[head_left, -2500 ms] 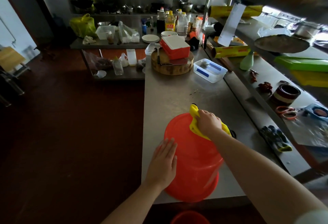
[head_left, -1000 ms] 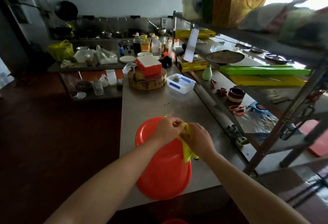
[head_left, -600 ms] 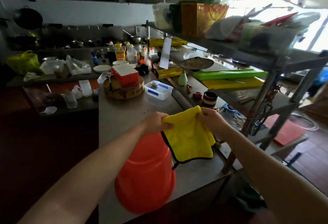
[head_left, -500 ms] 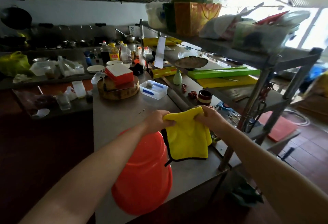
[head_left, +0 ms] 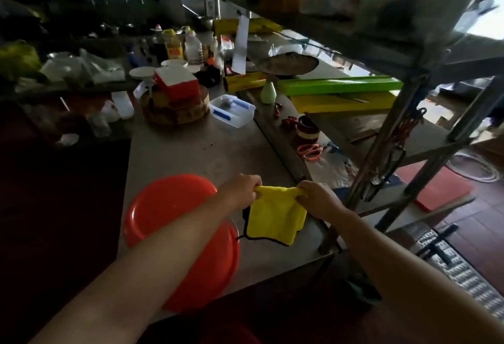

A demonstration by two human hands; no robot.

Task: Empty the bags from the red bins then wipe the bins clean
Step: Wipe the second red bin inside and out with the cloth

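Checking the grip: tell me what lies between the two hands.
In the head view, the yellow cloth hangs between them, its top edge pinched by the left hand and the right hand.

Our left hand (head_left: 240,191) and right hand (head_left: 317,199) each pinch a top corner of the yellow cloth (head_left: 275,218), which hangs slack between and below them over the table (head_left: 191,152). The red bin (head_left: 163,207) sits left of the left hand, partly beneath its forearm.

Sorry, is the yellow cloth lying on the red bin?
No, the left hand and right hand hold the yellow cloth up beside the red bin.
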